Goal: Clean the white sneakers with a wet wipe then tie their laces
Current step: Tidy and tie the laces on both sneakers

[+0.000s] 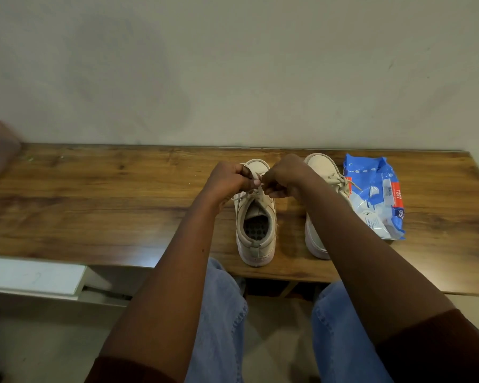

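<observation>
Your left hand (227, 179) and right hand (286, 178) each pinch the cream laces (245, 195) above the left off-white canvas sneaker (256, 217), near the wooden table's (94, 189) front edge.

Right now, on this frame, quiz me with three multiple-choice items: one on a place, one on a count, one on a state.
1. Where does the blue wipes pack lie on the table?
A. right of both sneakers
B. between them
C. at the left end

2. How many sneakers stand on the table?
A. one
B. two
C. three

3. What are the hands doing?
A. lying flat
B. pinching the laces of the left sneaker
C. wiping a sole

1 A: it lies on the outer side of the right sneaker.
2 B: a pair stands side by side.
3 B: the left hand and right hand curl their fingers on the laces.
</observation>
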